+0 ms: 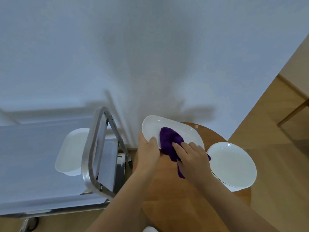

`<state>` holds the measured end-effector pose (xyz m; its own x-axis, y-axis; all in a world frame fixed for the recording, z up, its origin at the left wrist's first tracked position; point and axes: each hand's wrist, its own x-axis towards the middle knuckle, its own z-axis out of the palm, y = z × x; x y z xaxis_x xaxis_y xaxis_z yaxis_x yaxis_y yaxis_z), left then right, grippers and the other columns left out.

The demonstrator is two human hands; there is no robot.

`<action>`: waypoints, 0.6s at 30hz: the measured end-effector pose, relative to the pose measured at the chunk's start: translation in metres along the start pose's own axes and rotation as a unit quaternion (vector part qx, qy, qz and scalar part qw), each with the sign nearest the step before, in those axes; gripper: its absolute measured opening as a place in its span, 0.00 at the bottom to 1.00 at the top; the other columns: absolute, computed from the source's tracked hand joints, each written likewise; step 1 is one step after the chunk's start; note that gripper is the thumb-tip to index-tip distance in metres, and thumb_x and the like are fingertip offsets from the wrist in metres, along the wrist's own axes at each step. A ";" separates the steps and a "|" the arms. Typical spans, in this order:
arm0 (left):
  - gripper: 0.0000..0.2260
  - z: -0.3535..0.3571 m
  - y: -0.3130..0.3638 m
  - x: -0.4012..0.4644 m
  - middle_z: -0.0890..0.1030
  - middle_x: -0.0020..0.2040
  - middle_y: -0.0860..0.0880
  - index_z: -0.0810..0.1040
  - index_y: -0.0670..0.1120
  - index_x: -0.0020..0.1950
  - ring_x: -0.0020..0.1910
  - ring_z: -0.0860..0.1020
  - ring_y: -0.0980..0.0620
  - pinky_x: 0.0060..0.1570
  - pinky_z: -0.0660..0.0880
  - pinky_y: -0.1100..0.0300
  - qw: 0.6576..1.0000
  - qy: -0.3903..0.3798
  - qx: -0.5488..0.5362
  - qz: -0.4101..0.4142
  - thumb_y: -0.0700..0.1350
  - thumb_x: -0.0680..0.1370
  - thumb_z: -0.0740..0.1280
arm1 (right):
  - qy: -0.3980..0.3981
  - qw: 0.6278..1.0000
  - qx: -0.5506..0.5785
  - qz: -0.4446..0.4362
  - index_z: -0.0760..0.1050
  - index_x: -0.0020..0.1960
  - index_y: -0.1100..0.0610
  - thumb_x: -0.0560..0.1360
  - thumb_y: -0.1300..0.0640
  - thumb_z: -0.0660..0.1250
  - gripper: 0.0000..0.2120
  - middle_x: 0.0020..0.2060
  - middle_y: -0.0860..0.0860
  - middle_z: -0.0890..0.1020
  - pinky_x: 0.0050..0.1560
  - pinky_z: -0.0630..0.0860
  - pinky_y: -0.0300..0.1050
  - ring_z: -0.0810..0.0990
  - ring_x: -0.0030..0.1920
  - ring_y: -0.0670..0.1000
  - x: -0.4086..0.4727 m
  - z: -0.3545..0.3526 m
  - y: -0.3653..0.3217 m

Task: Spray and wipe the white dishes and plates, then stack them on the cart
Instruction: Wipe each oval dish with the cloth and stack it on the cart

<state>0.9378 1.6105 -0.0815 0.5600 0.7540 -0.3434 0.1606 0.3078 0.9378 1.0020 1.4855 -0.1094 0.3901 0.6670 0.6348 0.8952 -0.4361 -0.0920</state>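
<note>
My left hand (148,149) grips the near edge of a white oval plate (155,126), thumb on its upper face, holding it tilted above the round wooden table (167,190). My right hand (192,156) presses a purple cloth (168,139) onto the plate's middle; the cloth's tail hangs below my palm. A white round plate (232,164) lies on the table to the right, on top of other white dishes. On the metal cart (33,156) at the left sits a stack of white rectangular dishes (71,153).
The cart's steel handle (93,148) rises between the stacked dishes and my left arm. A white wall stands right behind the table. Wooden floor and a wooden piece of furniture (292,114) lie at the right. A small white thing (150,229) shows at the bottom edge.
</note>
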 end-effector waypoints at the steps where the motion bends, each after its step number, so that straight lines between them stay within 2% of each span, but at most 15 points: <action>1: 0.18 0.001 -0.002 0.000 0.77 0.51 0.54 0.65 0.56 0.66 0.50 0.78 0.48 0.47 0.81 0.46 1.000 0.002 -0.005 0.007 0.40 0.79 0.57 | 0.007 1.000 -0.003 -0.007 0.83 0.47 0.62 0.60 0.63 0.78 0.16 0.34 0.54 0.83 0.29 0.75 0.41 0.80 0.31 0.52 0.000 -0.001 -0.001; 5: 0.15 -0.010 0.009 0.012 0.77 0.54 0.48 0.68 0.55 0.59 0.50 0.78 0.46 0.39 0.81 0.48 1.000 -0.026 -0.015 -0.010 0.37 0.79 0.57 | 0.003 0.999 -0.003 -0.043 0.82 0.50 0.62 0.59 0.62 0.79 0.20 0.40 0.56 0.84 0.33 0.79 0.43 0.83 0.38 0.54 -0.009 -0.005 0.006; 8: 0.14 -0.023 0.024 0.019 0.77 0.50 0.48 0.70 0.55 0.54 0.46 0.78 0.47 0.28 0.79 0.57 0.998 -0.052 -0.020 -0.018 0.35 0.79 0.57 | -0.014 0.999 0.000 -0.044 0.82 0.51 0.62 0.57 0.61 0.81 0.24 0.44 0.56 0.85 0.37 0.80 0.47 0.84 0.43 0.56 -0.016 -0.008 0.017; 12: 0.12 -0.049 0.043 0.033 0.78 0.51 0.43 0.70 0.48 0.59 0.47 0.80 0.45 0.34 0.82 0.53 0.989 -0.141 0.021 -0.036 0.34 0.80 0.55 | -0.041 0.995 0.042 -0.085 0.80 0.55 0.60 0.55 0.59 0.82 0.30 0.48 0.55 0.84 0.44 0.80 0.50 0.83 0.47 0.56 -0.023 -0.011 0.028; 15: 0.13 -0.068 0.056 0.044 0.82 0.48 0.43 0.71 0.47 0.60 0.44 0.82 0.45 0.38 0.82 0.51 0.978 -0.196 0.051 -0.054 0.35 0.79 0.56 | -0.066 0.990 0.092 -0.084 0.72 0.58 0.55 0.54 0.59 0.83 0.36 0.50 0.55 0.83 0.48 0.78 0.51 0.82 0.50 0.57 -0.018 -0.018 0.029; 18: 0.12 -0.080 0.060 0.057 0.82 0.42 0.44 0.70 0.42 0.61 0.40 0.80 0.46 0.36 0.80 0.55 0.974 -0.206 0.035 -0.091 0.37 0.78 0.58 | -0.095 0.981 0.164 -0.046 0.77 0.55 0.55 0.56 0.62 0.81 0.29 0.48 0.53 0.84 0.52 0.77 0.53 0.81 0.52 0.55 -0.003 -0.031 0.026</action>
<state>0.9143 1.7183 -0.0488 0.7932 0.3889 -0.4686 0.3353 0.3635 0.8692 1.0173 1.4530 -0.0901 0.3106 0.8083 0.5003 0.9372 -0.1723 -0.3033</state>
